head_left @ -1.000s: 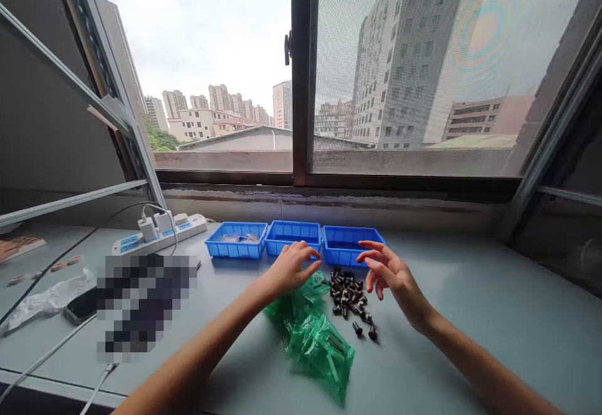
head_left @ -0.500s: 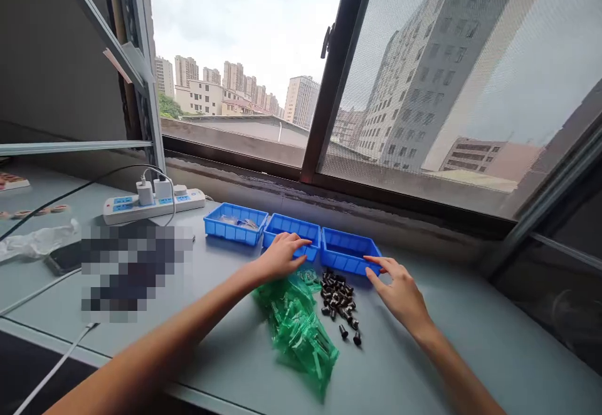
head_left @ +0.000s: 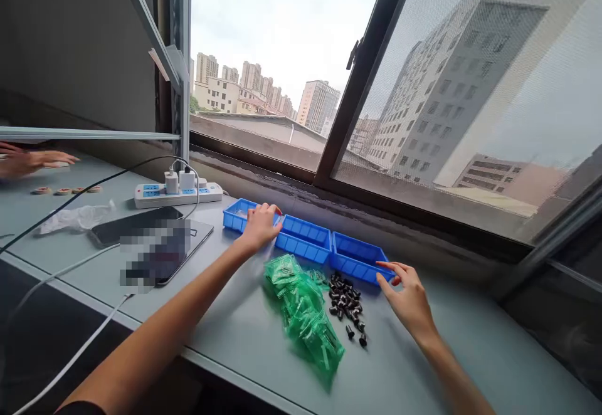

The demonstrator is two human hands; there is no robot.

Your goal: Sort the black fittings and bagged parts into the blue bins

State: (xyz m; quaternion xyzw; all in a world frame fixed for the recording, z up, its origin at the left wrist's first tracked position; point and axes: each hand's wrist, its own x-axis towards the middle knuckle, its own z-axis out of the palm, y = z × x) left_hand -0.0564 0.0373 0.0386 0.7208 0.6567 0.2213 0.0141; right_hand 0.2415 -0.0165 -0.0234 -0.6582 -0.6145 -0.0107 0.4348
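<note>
Three blue plastic bins stand in a row below the window. My left hand [head_left: 261, 225] is over the right end of the left bin [head_left: 231, 219], its fingers bent and apart; whether it touches the rim I cannot tell. Beside it is the middle bin [head_left: 303, 249]. My right hand [head_left: 407, 293] is at the right end of the right bin [head_left: 355, 268], thumb and fingers apart, fingertips at its rim. In front of the bins lie green plastic bags [head_left: 305, 315] with small parts inside, and a loose pile of dark bolts [head_left: 345, 296].
On the left are a power strip [head_left: 179, 199] with plugged-in chargers, a dark phone [head_left: 136, 224], a partly blurred tablet-like device [head_left: 188, 246], cables and crumpled clear plastic [head_left: 78, 216]. Another person's hand [head_left: 35, 163] is at the far left, near several small round pieces [head_left: 64, 192].
My left hand has moved left, from over the middle bin and green bags to the left bin. My right hand stays by the right bin. The view has shifted left; another person's hand has appeared.
</note>
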